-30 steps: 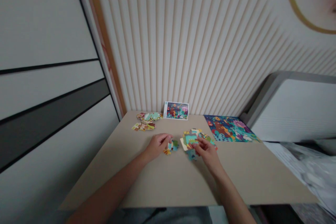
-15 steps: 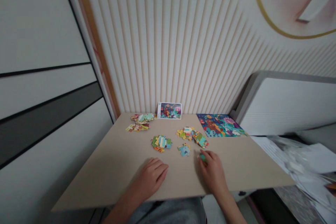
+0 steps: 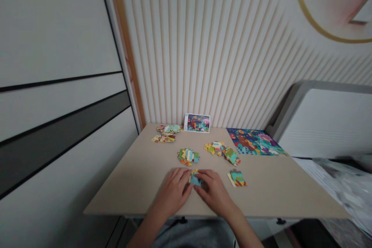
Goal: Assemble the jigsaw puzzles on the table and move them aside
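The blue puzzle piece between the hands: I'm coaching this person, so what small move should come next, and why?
Perhaps ease the right hand slightly off the blue puzzle piece: its fingers and those of the left hand partly cover the sides, so whether it joins another cannot be seen.

Your worktop (image 3: 139, 186) is plain beige. The puzzle piece (image 3: 195, 179) between your hands (image 3: 193, 188) shows blue with yellow; the assembled picture (image 3: 255, 142) mixes deep blue, teal, red-brown and pink. The wall (image 3: 186, 46) is ribbed in cream stripes.
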Demonstrator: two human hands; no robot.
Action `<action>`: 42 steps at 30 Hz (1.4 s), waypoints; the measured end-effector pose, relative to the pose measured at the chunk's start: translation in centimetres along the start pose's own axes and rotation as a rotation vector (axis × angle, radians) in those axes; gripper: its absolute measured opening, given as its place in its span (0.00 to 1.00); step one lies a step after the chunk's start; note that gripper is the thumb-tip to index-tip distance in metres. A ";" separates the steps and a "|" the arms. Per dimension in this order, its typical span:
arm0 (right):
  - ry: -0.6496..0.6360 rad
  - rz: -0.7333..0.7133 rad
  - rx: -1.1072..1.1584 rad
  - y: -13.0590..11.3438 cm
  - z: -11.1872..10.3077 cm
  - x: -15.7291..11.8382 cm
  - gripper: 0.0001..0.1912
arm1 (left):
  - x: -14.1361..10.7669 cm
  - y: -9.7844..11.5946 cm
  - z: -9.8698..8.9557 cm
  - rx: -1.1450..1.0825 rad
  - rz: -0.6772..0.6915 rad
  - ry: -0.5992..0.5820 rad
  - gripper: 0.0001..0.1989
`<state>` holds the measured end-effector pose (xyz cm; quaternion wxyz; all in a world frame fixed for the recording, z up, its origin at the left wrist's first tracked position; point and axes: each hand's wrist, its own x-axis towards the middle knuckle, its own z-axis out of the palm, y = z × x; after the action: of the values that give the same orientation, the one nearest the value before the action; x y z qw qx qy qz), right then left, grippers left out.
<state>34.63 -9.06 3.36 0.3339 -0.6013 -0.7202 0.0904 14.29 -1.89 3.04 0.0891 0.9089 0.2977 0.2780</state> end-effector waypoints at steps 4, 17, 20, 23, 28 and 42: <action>-0.025 -0.067 0.053 -0.2 0.0 2.7 0.17 | -0.1 0.1 0.0 0.020 -0.015 -0.037 0.19; 0.107 -0.041 0.081 3.0 0.5 6.4 0.27 | 0.1 -0.3 0.2 -0.010 -0.038 -0.066 0.15; 0.140 -0.067 0.091 2.8 -0.6 4.1 0.28 | 0.1 -0.3 0.2 -0.013 -0.030 -0.076 0.14; 0.168 -0.015 0.014 4.0 -1.8 0.5 0.29 | 0.1 -0.3 0.2 -0.017 -0.023 -0.081 0.13; 0.267 0.118 -0.174 8.7 -4.0 -5.8 0.28 | 0.0 -0.3 0.2 -0.014 -0.011 -0.079 0.12; -0.032 0.007 -0.325 1.3 -2.9 3.5 0.21 | 0.0 -0.4 0.4 0.032 -0.100 -0.045 0.14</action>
<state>37.20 -6.24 6.13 0.2204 -0.6485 -0.7284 -0.0164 14.32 -1.62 2.56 0.0952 0.9003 0.3448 0.2479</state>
